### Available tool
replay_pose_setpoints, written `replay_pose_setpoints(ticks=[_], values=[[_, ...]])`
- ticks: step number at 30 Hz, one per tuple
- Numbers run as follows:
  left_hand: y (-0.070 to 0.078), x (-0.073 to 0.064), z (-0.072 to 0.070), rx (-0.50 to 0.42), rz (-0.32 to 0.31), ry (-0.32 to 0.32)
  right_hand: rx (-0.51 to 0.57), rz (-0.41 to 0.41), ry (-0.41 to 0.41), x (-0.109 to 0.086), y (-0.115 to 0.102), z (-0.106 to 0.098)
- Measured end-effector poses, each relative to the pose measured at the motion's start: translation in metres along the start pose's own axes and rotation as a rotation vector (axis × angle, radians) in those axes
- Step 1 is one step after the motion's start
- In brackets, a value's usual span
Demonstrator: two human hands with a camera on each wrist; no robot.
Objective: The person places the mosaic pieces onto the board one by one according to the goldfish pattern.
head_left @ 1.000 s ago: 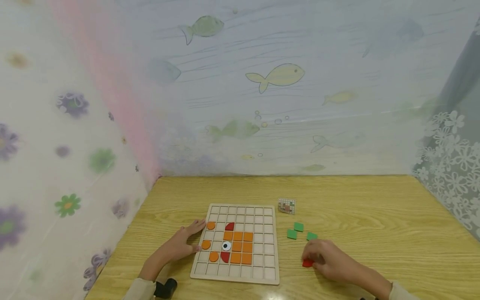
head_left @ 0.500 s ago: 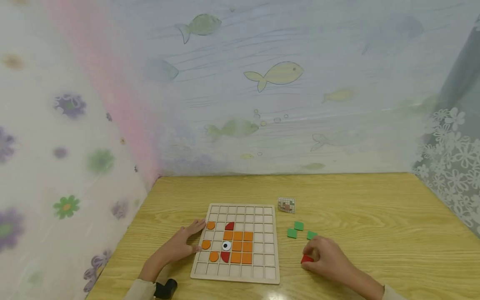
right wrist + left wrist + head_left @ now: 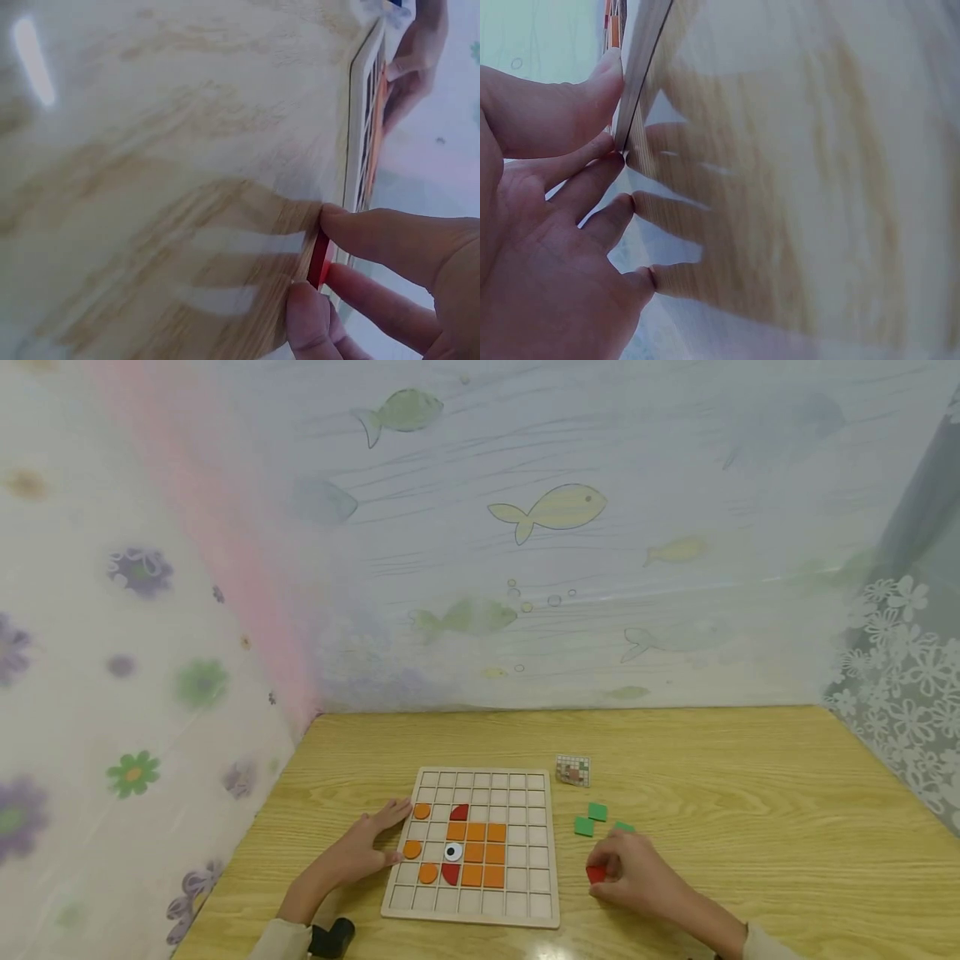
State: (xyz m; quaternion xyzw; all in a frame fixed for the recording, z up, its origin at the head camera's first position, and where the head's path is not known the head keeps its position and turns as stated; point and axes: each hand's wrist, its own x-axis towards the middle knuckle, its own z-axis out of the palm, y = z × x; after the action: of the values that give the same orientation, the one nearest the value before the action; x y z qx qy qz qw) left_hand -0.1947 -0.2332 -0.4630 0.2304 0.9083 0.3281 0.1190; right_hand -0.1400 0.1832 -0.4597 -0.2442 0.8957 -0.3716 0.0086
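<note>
My left hand lies at the left edge of the wooden grid board, thumb and fingertips touching its side. In the left wrist view the thumb rests on the board's edge and the fingers are spread on the table. Right of the board, my right hand pinches a red tile between thumb and fingers. The right wrist view shows this red tile close over the tabletop, its shape partly hidden by the fingers. On the board are orange square tiles, orange discs, red quarter-round tiles and an eye disc.
Two green tiles lie beyond the right hand, and a third green tile is partly covered by it. A small pattern card sits past the board's right corner. Patterned curtains enclose the table's back and sides.
My right hand has taken the red tile in a pinch and moved left with it, toward the board. My left hand and the board have stayed put.
</note>
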Motion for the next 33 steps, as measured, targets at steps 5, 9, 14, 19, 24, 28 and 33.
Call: replay_pose_setpoints(ticks=[5, 9, 14, 19, 24, 28, 33], values=[[0.000, 0.000, 0.000, -0.001, 0.003, -0.001, -0.002, 0.015, -0.007, 0.003, -0.002, 0.003], [-0.001, -0.001, 0.000, -0.002, 0.000, -0.003, 0.008, 0.010, -0.012, 0.004, -0.002, 0.004], [-0.002, -0.001, 0.000, -0.002, -0.004, -0.005, 0.020, -0.002, -0.030, 0.006, -0.001, 0.004], [-0.001, -0.001, 0.000, 0.002, -0.006, -0.004, 0.026, -0.037, -0.054, 0.008, 0.002, 0.003], [-0.001, 0.000, 0.000, 0.011, -0.005, -0.006, -0.002, -0.083, -0.051, 0.010, 0.002, 0.004], [-0.002, 0.000, 0.000, 0.019, 0.001, -0.009, -0.031, -0.120, -0.027, 0.012, 0.000, 0.005], [-0.002, 0.000, 0.000, 0.025, 0.009, -0.005, -0.030, -0.098, -0.026, 0.014, -0.002, 0.006]])
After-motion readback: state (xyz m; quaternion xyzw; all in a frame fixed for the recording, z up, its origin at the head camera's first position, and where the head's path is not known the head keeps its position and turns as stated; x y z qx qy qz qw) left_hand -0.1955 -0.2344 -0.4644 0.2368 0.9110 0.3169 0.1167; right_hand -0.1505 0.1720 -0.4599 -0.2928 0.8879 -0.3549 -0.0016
